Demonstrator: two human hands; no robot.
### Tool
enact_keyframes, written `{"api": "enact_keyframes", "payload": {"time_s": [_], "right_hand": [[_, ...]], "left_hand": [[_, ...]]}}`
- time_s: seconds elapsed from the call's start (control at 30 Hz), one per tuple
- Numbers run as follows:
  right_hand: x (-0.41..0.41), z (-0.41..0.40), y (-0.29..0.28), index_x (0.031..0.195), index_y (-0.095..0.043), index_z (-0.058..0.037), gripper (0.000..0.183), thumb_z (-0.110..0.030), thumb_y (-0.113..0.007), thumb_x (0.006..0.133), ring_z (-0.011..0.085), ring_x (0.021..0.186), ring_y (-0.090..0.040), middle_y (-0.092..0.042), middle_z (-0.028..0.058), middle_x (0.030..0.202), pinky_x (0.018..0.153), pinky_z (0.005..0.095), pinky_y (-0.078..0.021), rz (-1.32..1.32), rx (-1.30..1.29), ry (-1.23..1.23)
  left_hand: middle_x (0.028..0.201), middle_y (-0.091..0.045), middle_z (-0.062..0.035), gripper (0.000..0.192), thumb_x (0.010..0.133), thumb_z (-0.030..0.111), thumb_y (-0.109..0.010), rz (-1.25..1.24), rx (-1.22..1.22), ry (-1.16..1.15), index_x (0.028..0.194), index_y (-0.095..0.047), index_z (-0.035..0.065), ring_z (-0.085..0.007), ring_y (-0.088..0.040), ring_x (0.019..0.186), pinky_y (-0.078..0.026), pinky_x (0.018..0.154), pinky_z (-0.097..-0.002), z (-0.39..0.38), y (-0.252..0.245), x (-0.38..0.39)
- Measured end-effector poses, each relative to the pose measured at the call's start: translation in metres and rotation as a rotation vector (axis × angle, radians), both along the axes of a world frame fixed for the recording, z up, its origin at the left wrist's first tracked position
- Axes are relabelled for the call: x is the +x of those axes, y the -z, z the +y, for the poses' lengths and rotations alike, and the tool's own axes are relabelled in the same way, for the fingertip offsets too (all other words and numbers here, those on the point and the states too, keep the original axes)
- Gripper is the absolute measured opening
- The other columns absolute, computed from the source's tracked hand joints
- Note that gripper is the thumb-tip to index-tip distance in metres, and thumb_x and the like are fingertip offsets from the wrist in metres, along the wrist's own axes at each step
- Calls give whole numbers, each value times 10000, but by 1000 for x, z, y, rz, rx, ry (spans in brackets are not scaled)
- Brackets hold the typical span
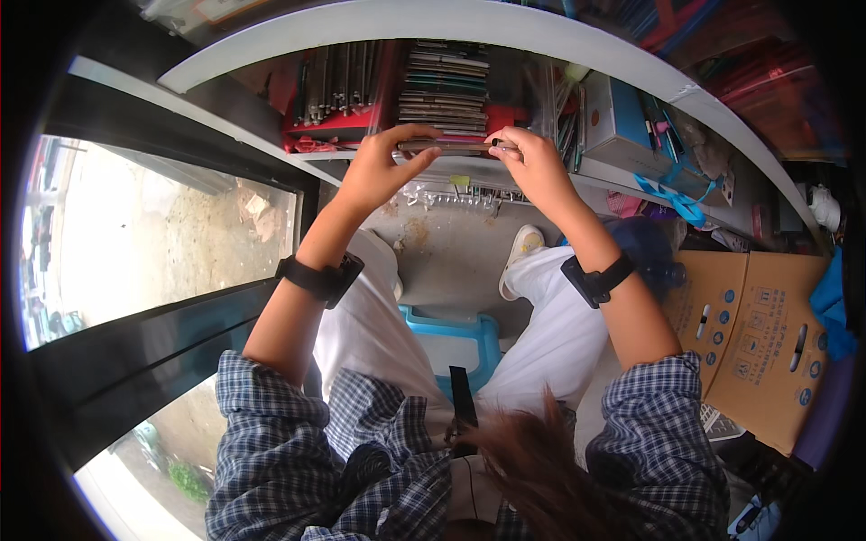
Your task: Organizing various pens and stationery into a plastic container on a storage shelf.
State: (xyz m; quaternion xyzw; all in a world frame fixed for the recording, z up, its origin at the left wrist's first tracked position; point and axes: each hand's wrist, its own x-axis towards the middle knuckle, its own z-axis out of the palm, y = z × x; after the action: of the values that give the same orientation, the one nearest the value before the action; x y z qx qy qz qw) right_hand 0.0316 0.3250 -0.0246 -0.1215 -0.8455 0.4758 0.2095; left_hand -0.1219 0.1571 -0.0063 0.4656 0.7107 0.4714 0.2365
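Between my two hands lie slim brown pen-like sticks (pixel 463 145), roughly level, in front of a shelf compartment. My left hand (pixel 379 162) has its thumb and forefinger around their left end. At the right end, the fingers of my right hand (pixel 531 159) pinch them, and a dark round tip pokes out there. Just behind my hands is a tall stack of similar pen-like sticks (pixel 443 95), lying crosswise in dark, grey and teal tones. Left of that stack, more slender sticks (pixel 342 81) lie side by side, pointing towards me, on a red surface (pixel 328 127).
A white shelf edge (pixel 433 20) arches above my hands. At right are a blue and grey box (pixel 626 125), blue ribbon (pixel 676 199) and cardboard boxes (pixel 764 338). A dark-framed glass panel (pixel 162 230) stands left. A blue plastic stool or bin (pixel 490 345) sits between my legs.
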Motion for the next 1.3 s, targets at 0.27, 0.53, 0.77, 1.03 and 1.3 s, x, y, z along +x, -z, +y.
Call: {"api": "enact_keyframes", "payload": {"time_s": [0.27, 0.53, 0.77, 1.03, 1.3], "right_hand": [[-6, 12, 27, 711, -454, 44, 208, -43, -638, 755, 355, 632, -564, -552, 207, 670, 542, 357, -413, -34, 35, 44], [-17, 12, 32, 638, -412, 24, 243, -2, -647, 695, 338, 560, -528, -488, 170, 564, 517, 365, -393, -255, 125, -23], [-38, 0, 42, 615, -375, 18, 290, 36, -658, 673, 242, 687, -654, -530, 155, 577, 558, 319, -458, -292, 99, -38], [-46, 0, 53, 669, -456, 35, 234, 42, -685, 623, 276, 623, -619, -579, 160, 633, 546, 340, -459, -307, 209, 37], [-42, 4, 57, 713, -487, 32, 179, 2, -660, 680, 301, 637, -608, -580, 179, 661, 558, 357, -451, -233, 269, 83]], "left_hand": [[823, -641, -84, 130, 784, 128, -602, 590, -68, 10, 892, -660, 83, -282, -600, 795, -479, 710, -368, -2, 21, -21], [660, -604, -117, 111, 794, 156, -549, 635, -257, 44, 772, -637, 93, -301, -594, 660, -469, 694, -384, -3, 26, -10], [635, -593, -106, 194, 819, 189, -494, 755, -230, 125, 756, -622, 57, -303, -571, 633, -447, 703, -381, -10, 29, -11], [878, -631, -105, 257, 885, 216, -450, 772, -302, 151, 877, -627, 30, -269, -576, 820, -410, 797, -365, -8, 29, -8], [874, -626, -109, 273, 892, 227, -442, 797, -347, 111, 879, -618, 20, -283, -573, 808, -410, 802, -380, -1, 33, -5]]}}
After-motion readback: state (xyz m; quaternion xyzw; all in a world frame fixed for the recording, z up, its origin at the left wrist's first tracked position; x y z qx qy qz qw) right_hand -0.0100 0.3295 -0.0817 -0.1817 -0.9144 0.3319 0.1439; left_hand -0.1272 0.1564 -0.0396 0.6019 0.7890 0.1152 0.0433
